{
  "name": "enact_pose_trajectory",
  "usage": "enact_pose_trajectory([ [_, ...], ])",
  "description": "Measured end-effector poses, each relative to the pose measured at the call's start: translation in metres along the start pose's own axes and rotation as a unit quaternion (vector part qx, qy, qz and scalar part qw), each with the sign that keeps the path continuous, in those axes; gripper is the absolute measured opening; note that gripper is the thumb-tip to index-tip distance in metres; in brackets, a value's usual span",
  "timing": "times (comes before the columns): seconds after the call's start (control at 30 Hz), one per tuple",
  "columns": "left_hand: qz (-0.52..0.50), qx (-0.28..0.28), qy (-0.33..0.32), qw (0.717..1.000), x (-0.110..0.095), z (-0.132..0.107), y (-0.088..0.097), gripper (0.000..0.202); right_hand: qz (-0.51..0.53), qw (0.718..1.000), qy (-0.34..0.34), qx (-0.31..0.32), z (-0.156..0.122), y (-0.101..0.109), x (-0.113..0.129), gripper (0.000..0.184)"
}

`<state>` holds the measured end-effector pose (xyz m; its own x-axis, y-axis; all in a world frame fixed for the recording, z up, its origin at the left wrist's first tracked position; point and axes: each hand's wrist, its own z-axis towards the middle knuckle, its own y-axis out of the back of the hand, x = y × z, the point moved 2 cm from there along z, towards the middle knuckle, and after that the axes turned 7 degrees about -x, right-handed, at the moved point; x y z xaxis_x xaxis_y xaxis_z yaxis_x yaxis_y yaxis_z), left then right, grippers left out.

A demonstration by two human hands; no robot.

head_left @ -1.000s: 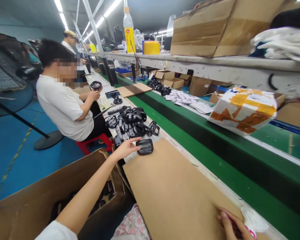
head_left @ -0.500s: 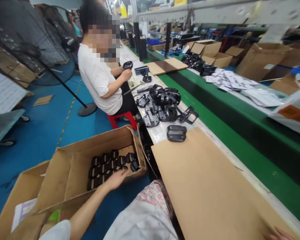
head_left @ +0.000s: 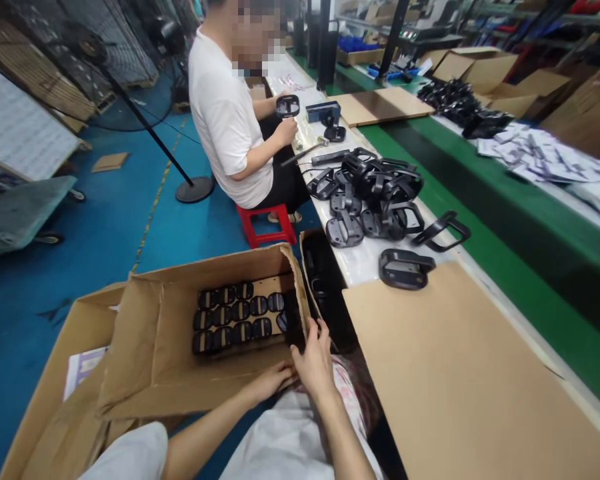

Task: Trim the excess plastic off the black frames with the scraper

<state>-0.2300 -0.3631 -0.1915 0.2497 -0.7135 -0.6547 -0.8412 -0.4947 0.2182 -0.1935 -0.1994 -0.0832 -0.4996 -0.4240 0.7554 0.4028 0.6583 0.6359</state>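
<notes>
An open cardboard box (head_left: 180,397) stands at the left with rows of black handle-shaped plastic parts (head_left: 240,311) on a cardboard sheet inside. My right hand (head_left: 314,360) grips the box's near right corner, its thumb on one side of the edge and its fingers on the other. Close beside it, my left hand (head_left: 270,383) lies against the outside of the near wall. Its fingers are stretched out and hold no part. One loose black handle part (head_left: 405,270) rests on the workbench at the brown board's far edge.
A brown board (head_left: 460,367) covers the near workbench. Beyond it lies a heap of black handle parts (head_left: 375,183). A co-worker (head_left: 230,127) sits on a red stool (head_left: 266,227), holding a similar part. A fan stand (head_left: 195,189) is on the blue floor.
My right hand has come from the brown board to the box corner. My left hand has moved from over the box's contents to its near wall. The view has shifted left and down.
</notes>
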Motion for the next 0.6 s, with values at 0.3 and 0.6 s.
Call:
enact_pose_trajectory([
  [0.3,-0.025,0.011,0.030,0.999,0.008,0.044,0.026,0.040,-0.058,0.996,-0.051,0.050,0.010,-0.045,-0.063,0.059],
  [0.6,-0.005,-0.103,0.229,0.968,0.070,0.156,0.137,0.039,-0.059,0.996,-0.060,0.037,0.020,-0.052,-0.061,0.061],
])
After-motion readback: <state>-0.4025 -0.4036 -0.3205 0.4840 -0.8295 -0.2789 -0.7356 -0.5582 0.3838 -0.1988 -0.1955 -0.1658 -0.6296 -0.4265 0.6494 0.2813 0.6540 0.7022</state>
